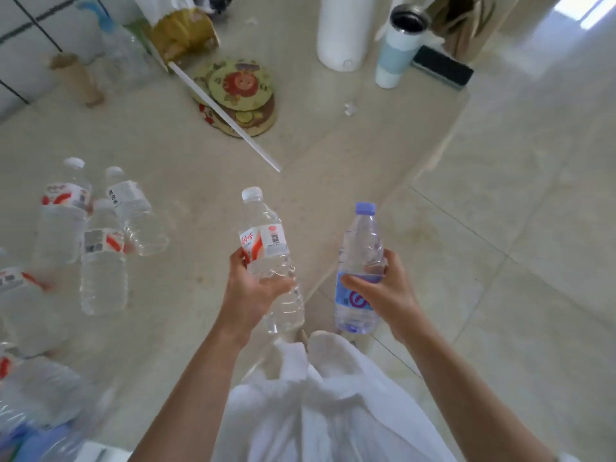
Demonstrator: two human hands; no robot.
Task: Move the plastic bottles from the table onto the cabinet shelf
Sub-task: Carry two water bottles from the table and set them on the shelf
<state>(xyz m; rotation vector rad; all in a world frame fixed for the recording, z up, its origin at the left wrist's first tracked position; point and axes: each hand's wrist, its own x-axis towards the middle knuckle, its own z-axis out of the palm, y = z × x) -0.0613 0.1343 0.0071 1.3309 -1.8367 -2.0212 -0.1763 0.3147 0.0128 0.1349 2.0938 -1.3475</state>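
Observation:
My left hand (pixel 248 285) grips a clear plastic bottle (pixel 266 235) with a white cap and a red-and-white label, held upright over the table's near edge. To its right, my right hand (pixel 383 288) grips a second bottle (pixel 361 241) with a purple cap and a blue label, out past the table edge above the floor. Several more clear bottles (pixel 103 258) with white caps stand on the beige table (pixel 186 155) at the left. No cabinet shelf is in view.
Round floral mats (pixel 238 91) and a long white stick (pixel 226 118) lie mid-table. At the back stand a white container (pixel 340 31), a white-and-blue tumbler (pixel 396 45) and a black eraser (pixel 443 66). Tiled floor (pixel 516 245) lies to the right.

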